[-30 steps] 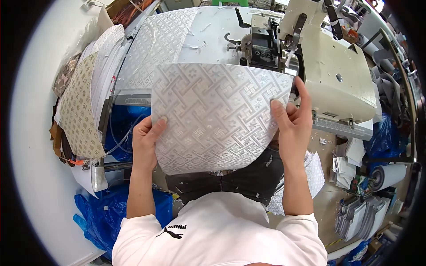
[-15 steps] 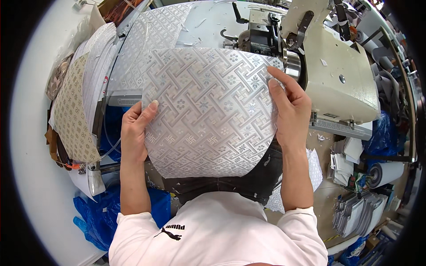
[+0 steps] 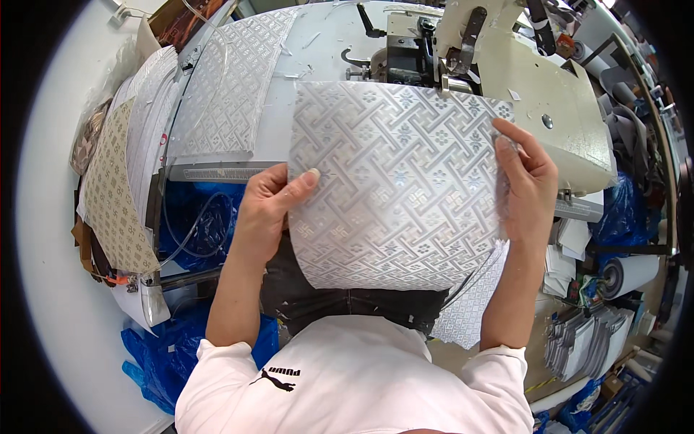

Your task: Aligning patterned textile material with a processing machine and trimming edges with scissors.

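Note:
A silvery patterned sheet [image 3: 394, 181] hangs between my two hands above my lap. My left hand [image 3: 275, 206] pinches its left edge, thumb on the upper face. The right edge is held by my right hand [image 3: 528, 177], with the thumb on top and fingers partly hidden behind. The sheet's far edge lies close before the dark metal working head [image 3: 412, 58] of a cream sewing-type machine [image 3: 549, 101]; whether they touch I cannot tell. A similar patterned sheet [image 3: 224, 94] lies flat on the white worktable [image 3: 296, 58] at the far left.
At the left stand stacked sheets, the outermost a beige patterned one [image 3: 116, 195]. A blue plastic bag [image 3: 163, 362] lies below them. Another patterned piece [image 3: 473, 304] hangs by my right thigh. Bundles of grey pieces [image 3: 585, 343] and a roll [image 3: 629, 276] are at the right.
Both hands have carried the sheet to the right, so its far right corner now overlaps the machine's front. More of the worktable and the flat sheet at the left shows.

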{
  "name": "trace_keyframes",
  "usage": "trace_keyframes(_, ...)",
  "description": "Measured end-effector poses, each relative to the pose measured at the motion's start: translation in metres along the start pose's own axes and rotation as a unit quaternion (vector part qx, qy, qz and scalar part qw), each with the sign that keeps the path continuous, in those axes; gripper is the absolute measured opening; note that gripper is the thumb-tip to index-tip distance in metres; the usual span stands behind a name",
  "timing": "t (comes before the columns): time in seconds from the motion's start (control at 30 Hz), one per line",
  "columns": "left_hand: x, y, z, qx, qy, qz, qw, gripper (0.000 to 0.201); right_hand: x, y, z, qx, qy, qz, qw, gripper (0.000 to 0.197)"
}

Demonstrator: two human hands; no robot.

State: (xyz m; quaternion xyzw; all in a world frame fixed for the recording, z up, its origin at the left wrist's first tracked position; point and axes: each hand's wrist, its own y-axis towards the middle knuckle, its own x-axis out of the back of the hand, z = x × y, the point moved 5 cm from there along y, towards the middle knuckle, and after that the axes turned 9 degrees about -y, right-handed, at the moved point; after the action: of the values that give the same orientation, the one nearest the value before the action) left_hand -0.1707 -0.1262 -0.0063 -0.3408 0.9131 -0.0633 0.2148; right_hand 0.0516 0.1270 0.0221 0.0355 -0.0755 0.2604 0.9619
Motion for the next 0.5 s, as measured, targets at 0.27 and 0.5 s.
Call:
trace_keyframes(0.27, -0.092, 0.025, 0.043, 0.079, -0.014, 0.119, 0.99, 0.028, 0.107, 0.014, 0.005, 0.007, -0.072, -0.053, 0.996, 0.026)
trace_keyframes(0.5, -0.17, 0.039, 0.075, 0.046, -0.011, 0.254, 0.966, 0.027, 0.192, -0.01, 0.021, 0.0, -0.251, -0.126, 0.96, 0.043)
